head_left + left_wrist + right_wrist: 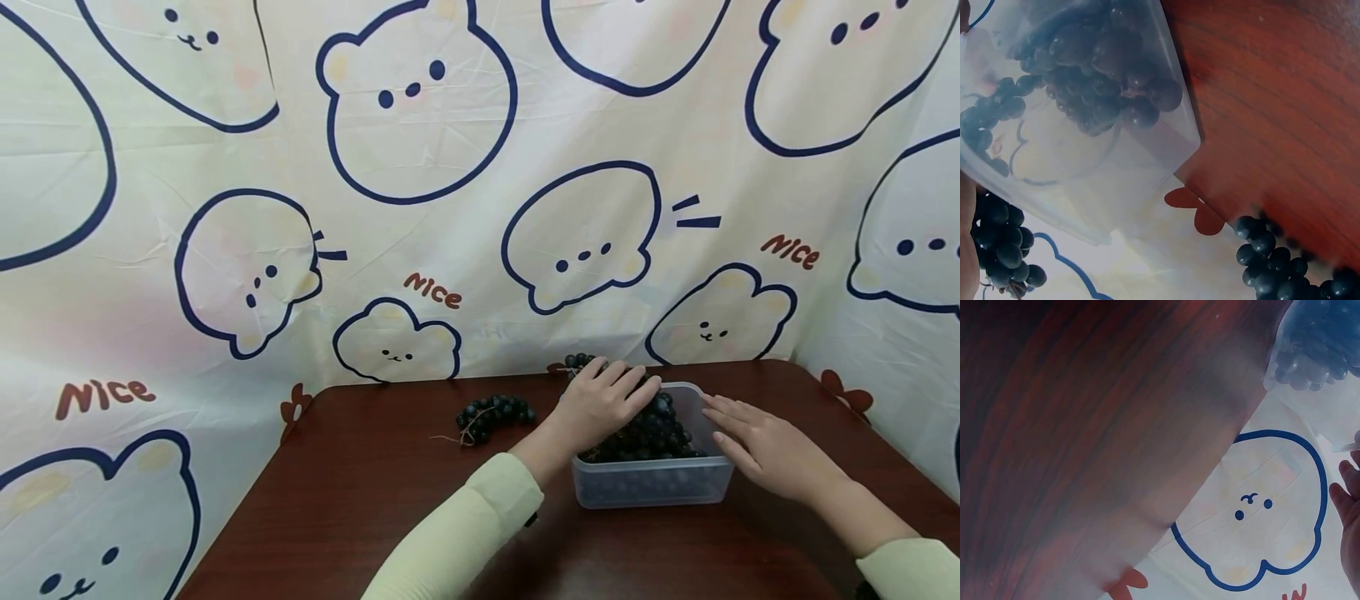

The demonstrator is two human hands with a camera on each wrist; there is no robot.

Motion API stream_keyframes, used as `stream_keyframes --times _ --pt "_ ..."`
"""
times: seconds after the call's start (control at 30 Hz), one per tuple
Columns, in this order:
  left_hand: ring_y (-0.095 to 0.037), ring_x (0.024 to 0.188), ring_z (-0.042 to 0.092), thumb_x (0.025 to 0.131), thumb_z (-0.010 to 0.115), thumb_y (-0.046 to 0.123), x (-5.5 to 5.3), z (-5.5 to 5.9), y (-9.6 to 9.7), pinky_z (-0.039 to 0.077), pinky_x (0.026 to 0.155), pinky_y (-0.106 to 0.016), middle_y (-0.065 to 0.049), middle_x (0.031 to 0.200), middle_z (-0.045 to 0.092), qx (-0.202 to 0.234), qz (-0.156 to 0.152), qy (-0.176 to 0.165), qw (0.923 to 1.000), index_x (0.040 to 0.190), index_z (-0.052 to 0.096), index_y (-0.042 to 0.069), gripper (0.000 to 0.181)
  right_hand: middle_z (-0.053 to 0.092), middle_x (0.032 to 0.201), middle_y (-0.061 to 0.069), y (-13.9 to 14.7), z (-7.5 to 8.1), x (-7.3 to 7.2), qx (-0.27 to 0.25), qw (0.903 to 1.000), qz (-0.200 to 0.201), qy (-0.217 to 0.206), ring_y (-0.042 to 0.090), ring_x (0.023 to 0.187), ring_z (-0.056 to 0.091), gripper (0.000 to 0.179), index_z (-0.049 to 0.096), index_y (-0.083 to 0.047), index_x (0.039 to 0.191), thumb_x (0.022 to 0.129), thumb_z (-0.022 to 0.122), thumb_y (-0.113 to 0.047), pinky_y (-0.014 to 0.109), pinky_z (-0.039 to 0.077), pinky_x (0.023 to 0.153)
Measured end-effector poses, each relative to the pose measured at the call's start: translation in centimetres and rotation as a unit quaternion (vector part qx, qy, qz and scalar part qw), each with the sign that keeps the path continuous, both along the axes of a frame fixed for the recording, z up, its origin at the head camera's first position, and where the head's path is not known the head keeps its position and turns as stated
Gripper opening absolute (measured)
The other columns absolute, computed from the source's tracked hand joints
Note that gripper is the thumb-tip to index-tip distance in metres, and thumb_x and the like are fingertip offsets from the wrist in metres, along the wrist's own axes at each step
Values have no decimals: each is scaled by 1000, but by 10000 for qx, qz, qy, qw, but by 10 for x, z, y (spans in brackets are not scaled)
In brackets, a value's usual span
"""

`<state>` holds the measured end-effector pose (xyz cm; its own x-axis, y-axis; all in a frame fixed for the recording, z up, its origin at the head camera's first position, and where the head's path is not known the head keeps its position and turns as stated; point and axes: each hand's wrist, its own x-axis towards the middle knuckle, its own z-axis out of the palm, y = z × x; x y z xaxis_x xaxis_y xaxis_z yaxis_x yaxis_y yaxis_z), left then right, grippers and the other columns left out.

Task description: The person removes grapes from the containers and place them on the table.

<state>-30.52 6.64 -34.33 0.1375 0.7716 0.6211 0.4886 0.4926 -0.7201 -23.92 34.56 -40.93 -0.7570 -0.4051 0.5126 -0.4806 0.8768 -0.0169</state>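
Note:
A clear plastic container (652, 492) stands on the table, heaped with dark grapes (652, 429). My left hand (592, 412) lies palm down over the heap with its fingers fanned. Beside its fingers, a bunch of grapes (1004, 244) shows above the container's rim in the left wrist view. The underside of this hand is hidden, so its grip on that bunch is unclear. My right hand (776, 446) is at the container's right wall, fingers extended along the rim. Left of the container lies another bunch of dark grapes (491, 417) with a thin stem.
The brown wooden table (360, 500) ends at a patterned cloth (420, 242) hung behind it. The cloth also runs along the left and right sides, close to the table's edges.

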Motion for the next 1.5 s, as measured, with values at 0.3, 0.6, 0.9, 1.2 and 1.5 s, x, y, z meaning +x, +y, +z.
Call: stream_keyframes --times 0.3,0.6,0.9,1.2,1.5 --pt "-16 97 63 105 38 10 -19 -6 2 51 86 -34 2 112 68 328 -89 -222 9992 123 66 18 34 55 135 19 1 0 0 -51 9999 119 34 37 123 50 38 64 -1 126 92 65 -18 12 6 108" --pt "-17 99 64 98 56 24 -19 5 -7 51 86 -36 0 112 69 681 -266 -36 9973 119 68 15 26 55 135 19 2 1 0 -50 9999 137 61 38 121 51 39 64 0 127 93 65 -19 12 6 108" --pt "-15 88 67 102 49 9 -7 29 -26 54 73 -30 1 101 72 996 -446 331 9935 108 74 16 27 54 135 19 3 0 -1 -16 9999 137 88 35 124 50 41 63 0 128 92 66 -19 13 8 109" --pt "-17 94 67 104 43 7 -8 32 -46 54 78 -32 -2 106 72 1116 -250 50 9934 113 73 14 32 54 136 19 2 1 0 -51 9998 195 51 36 123 51 40 63 -1 127 92 65 -19 14 8 109" --pt "-19 101 65 101 50 8 -13 26 -76 52 87 -35 -5 113 70 1274 92 -471 9907 119 70 11 26 54 136 18 2 0 0 -42 9997 195 113 25 129 46 39 64 -1 126 92 65 -19 9 4 106"
